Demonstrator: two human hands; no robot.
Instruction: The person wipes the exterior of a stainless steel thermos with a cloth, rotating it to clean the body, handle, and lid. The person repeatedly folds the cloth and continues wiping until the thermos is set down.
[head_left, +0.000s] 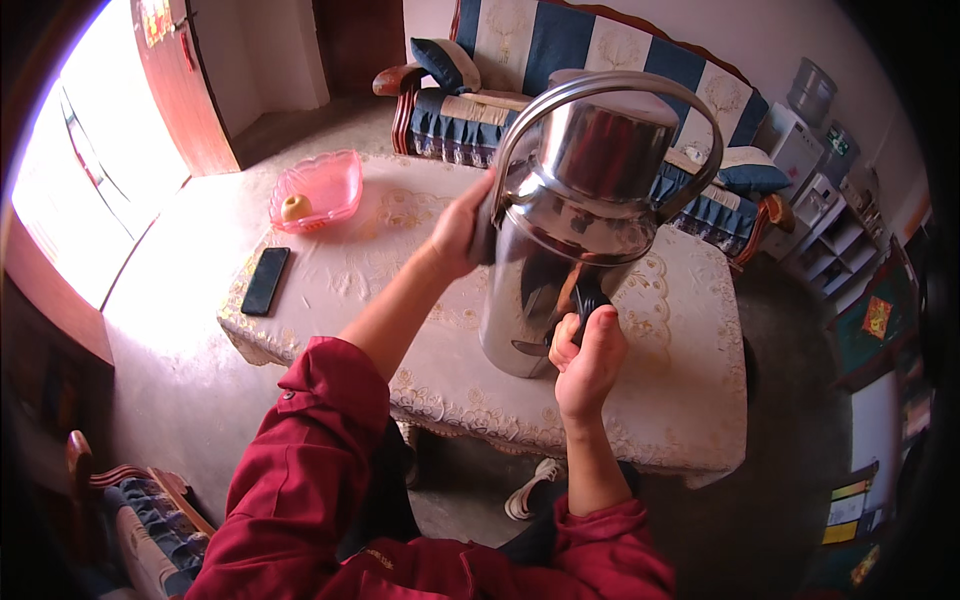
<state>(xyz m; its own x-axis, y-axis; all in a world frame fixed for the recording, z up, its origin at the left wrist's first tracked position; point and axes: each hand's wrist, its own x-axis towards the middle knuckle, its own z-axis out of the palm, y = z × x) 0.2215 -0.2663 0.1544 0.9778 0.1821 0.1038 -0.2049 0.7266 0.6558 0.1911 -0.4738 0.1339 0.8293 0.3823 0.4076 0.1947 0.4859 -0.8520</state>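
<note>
A shiny stainless steel vacuum flask (514, 304) is in front of me, tilted, above or on the cloth-covered table; whether its base touches the cloth I cannot tell. Its metal cap (600, 146) is on, and a curved metal carrying handle (626, 81) arches over it. My right hand (591, 367) grips the black side handle (590, 298) with the thumb on top. Against the flask's left shoulder rests my left hand (454, 234), its fingers partly hidden behind the body. A dark grey patch, possibly a cloth, shows between that palm and the metal.
On the patterned tablecloth (442, 352) lie a black smartphone (265, 281) and a pink plastic basket (334, 187) holding a round fruit (296, 207). A striped sofa (566, 37) stands behind. Below the table's near edge hangs or lies a pale cord bundle (529, 491).
</note>
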